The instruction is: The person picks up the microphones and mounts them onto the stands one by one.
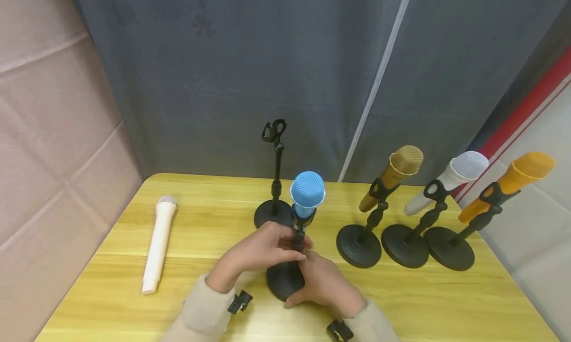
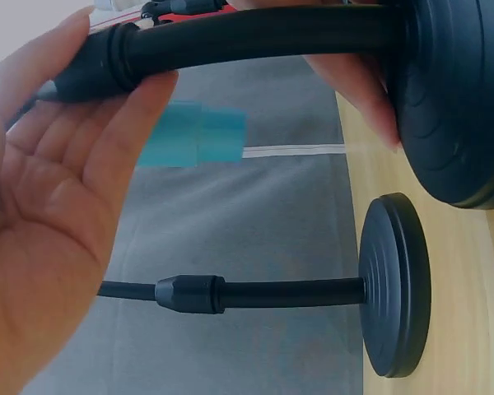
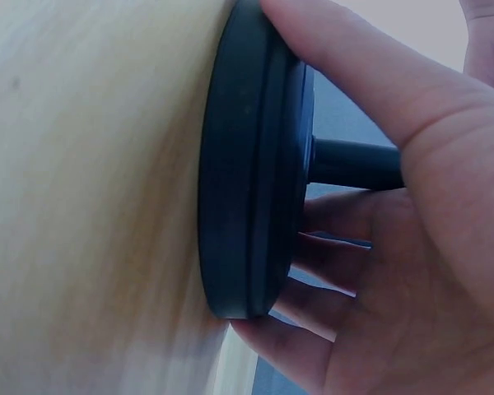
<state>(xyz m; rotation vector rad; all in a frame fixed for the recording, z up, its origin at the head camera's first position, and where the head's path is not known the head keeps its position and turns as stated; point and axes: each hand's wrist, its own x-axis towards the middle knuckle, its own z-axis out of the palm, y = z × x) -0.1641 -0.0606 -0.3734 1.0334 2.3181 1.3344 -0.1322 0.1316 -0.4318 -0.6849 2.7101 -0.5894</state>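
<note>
A blue microphone (image 1: pixel 308 191) sits in the clip of a black desk microphone stand (image 1: pixel 282 282), in front of me. My left hand (image 1: pixel 263 250) grips the stand's pole at its collar, thumb on one side and fingers on the other, as the left wrist view shows. Around the edge of the round base (image 3: pixel 251 173), my right hand (image 1: pixel 323 282) curls its thumb and fingers. The base is close over the wooden table in the right wrist view. Just behind stands a second microphone stand (image 1: pixel 277 183) with nothing in its clip.
On the right, gold (image 1: pixel 392 176), white (image 1: pixel 450 178) and orange (image 1: pixel 513 183) microphones lean in black stands. A white microphone (image 1: pixel 159 243) lies on the wooden table (image 1: pixel 214 198) at the left. A grey curtain (image 1: pixel 223 84) hangs behind the table.
</note>
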